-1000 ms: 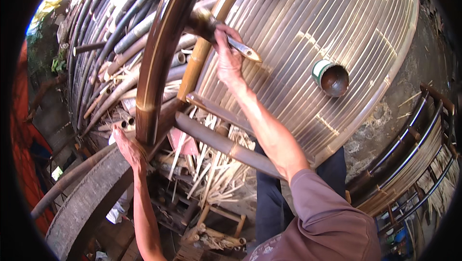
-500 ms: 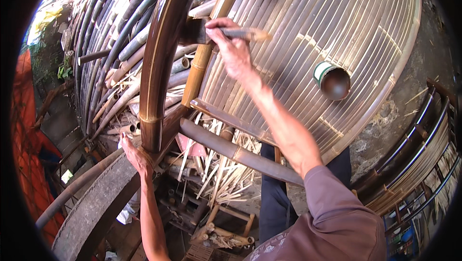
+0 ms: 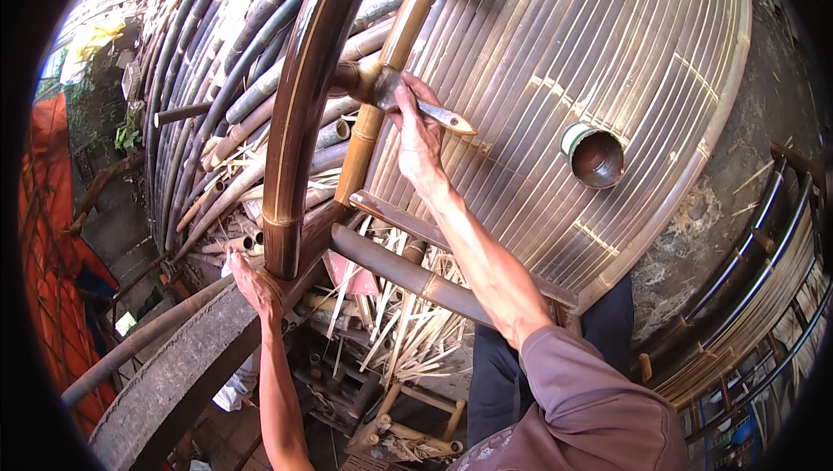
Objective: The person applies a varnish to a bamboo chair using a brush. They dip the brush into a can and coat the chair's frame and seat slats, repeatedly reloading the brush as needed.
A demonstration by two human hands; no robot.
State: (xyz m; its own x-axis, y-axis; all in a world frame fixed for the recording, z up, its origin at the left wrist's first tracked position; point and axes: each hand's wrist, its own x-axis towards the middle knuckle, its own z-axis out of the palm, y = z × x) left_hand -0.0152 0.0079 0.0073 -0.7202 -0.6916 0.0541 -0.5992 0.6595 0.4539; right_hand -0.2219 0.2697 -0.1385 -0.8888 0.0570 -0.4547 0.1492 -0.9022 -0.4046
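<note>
My right hand (image 3: 418, 137) is closed round a wide flat paintbrush (image 3: 441, 115) with a pale handle end. Its bristles lie at the short dark bamboo crosspiece (image 3: 345, 78), where that meets the lighter bamboo rail (image 3: 360, 145) of a bamboo seat. My left hand (image 3: 257, 289) leans by the foot of a glossy dark bamboo post (image 3: 295, 132), over a concrete ledge (image 3: 178, 375); its visible fingers are stretched out and hold nothing I can see. On the slatted bamboo seat (image 3: 521, 158) stands an open can (image 3: 597, 157) with brown liquid or coating inside.
Bamboo poles (image 3: 252, 46) are heaped at the far left. Split bamboo strips (image 3: 403, 323) litter the ground below the lower bamboo rail (image 3: 408, 276). Another dark bamboo piece of furniture (image 3: 737, 297) stands at the right, and orange sheeting (image 3: 52, 237) hangs at the left.
My right hand has brought the brush slightly down and to the right, from beside the dark post onto the crosspiece joint. My left hand stays by the post's foot; the view has shifted slightly.
</note>
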